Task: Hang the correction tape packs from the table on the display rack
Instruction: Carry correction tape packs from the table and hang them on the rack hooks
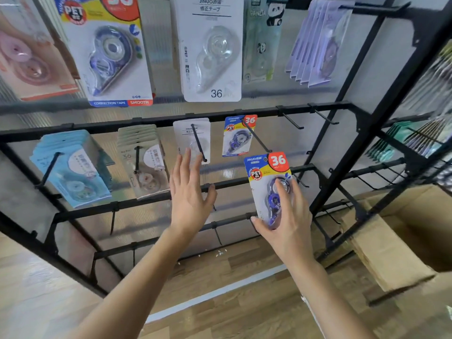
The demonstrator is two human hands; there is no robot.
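Bright even daylight, soft shadows, wide-angle bending and blur toward the edges.

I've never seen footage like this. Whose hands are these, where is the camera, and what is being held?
No machine here: these are a person's two bare hands, filmed by one wide-angle camera worn on the head, looking forward and down. The right hand grips a blue correction tape pack. The left hand is open and empty, raised before the black display rack. Other packs hang on its hooks, and a matching blue pack hangs higher up. A cardboard box sits at the right.
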